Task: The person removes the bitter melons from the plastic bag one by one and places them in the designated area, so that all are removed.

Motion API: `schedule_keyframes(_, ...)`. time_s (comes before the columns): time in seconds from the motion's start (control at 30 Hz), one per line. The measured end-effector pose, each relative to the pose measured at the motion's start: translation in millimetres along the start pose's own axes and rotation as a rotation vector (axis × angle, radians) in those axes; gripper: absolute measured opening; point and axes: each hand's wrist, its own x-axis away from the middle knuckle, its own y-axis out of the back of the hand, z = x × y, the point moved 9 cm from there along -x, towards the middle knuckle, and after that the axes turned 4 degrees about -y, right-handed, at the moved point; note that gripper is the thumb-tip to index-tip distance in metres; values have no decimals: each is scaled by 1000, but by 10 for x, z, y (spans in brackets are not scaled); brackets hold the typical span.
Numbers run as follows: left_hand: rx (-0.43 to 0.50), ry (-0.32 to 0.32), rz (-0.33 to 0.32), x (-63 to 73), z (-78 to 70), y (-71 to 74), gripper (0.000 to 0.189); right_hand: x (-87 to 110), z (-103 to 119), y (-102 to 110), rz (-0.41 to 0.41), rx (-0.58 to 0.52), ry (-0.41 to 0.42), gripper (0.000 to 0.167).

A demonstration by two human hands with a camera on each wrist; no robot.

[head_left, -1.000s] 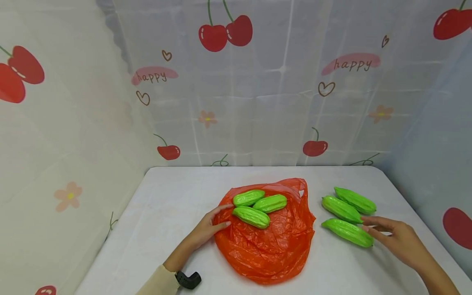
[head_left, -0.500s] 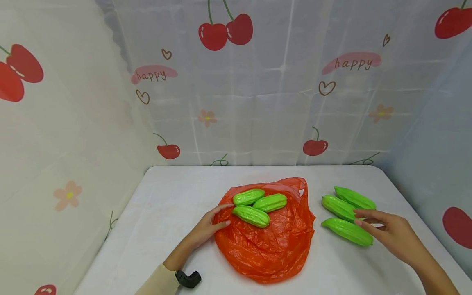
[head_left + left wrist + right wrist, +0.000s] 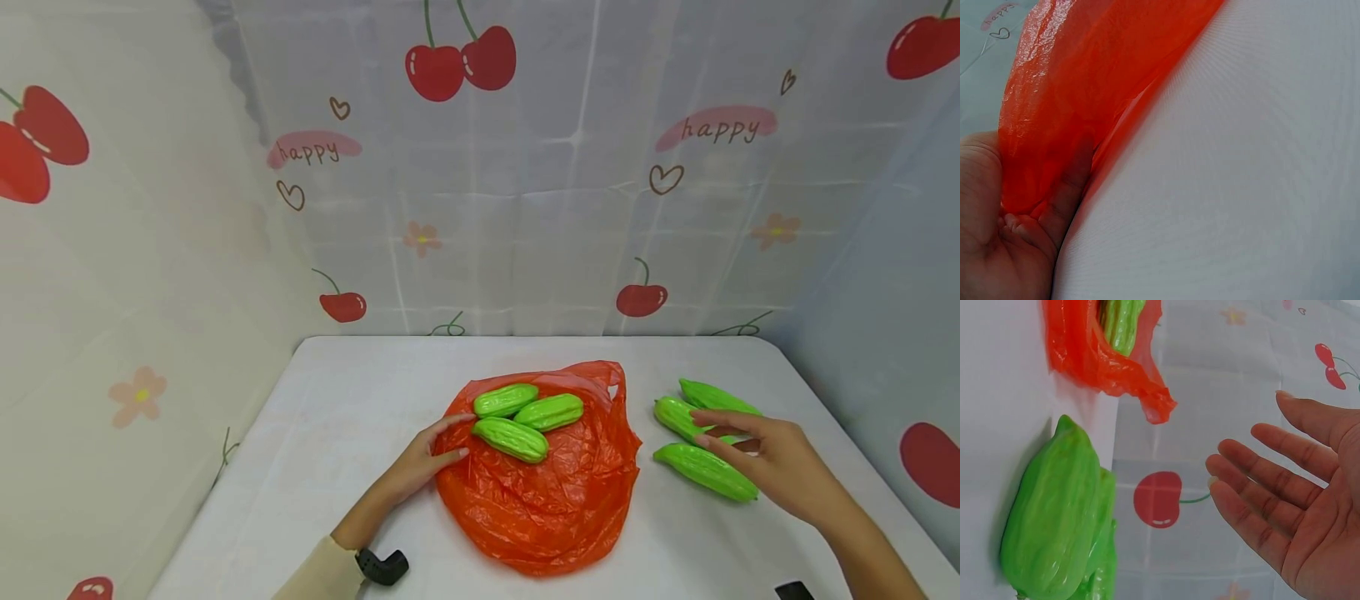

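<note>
A red plastic bag (image 3: 551, 512) lies flattened on the white table, with three ridged green gourds (image 3: 512, 440) grouped on its upper part. My left hand (image 3: 426, 460) grips the bag's left edge. In the left wrist view, the red film (image 3: 1110, 56) runs between its thumb and fingers, and the fingers are partly hidden by it. Right of the bag lie three more green gourds (image 3: 705, 472), side by side. My right hand (image 3: 783, 462) is over them, overlapping the middle one. The right wrist view shows its palm (image 3: 1329, 531) bare and the fingers extended, holding nothing.
The white table (image 3: 360, 400) is enclosed at the back and sides by a pale curtain (image 3: 517, 250) printed with cherries. A black wrist strap (image 3: 382, 568) sits on the left wrist; a black object (image 3: 793, 591) shows near the right one.
My right hand has moved left and slightly up over the right-hand gourds. My left hand, the bag and the gourds stay where they were.
</note>
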Motion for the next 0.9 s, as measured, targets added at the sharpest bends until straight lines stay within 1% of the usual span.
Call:
schedule_keyframes(0.2,0,3,12,3,-2,-9,52,-50,205,-29,-11,-15,69,32)
schedule_keyframes(0.4,-11,12,14,4,15,0,52,-92,378,-93,16,-28,100,32)
schedule_keyframes(0.53,-19,3,22,-1,12,-3,53,-114,492,-97,8,-23,132,32)
schedule_keyframes(0.67,-13,16,19,3,23,-3,55,-136,603,-127,6,-49,177,32)
schedule_keyframes(0.83,-12,34,12,20,26,-2,56,-163,708,-240,40,-86,197,32)
schedule_keyframes(0.9,-24,29,11,16,20,-1,56,-187,749,-294,65,-95,194,32)
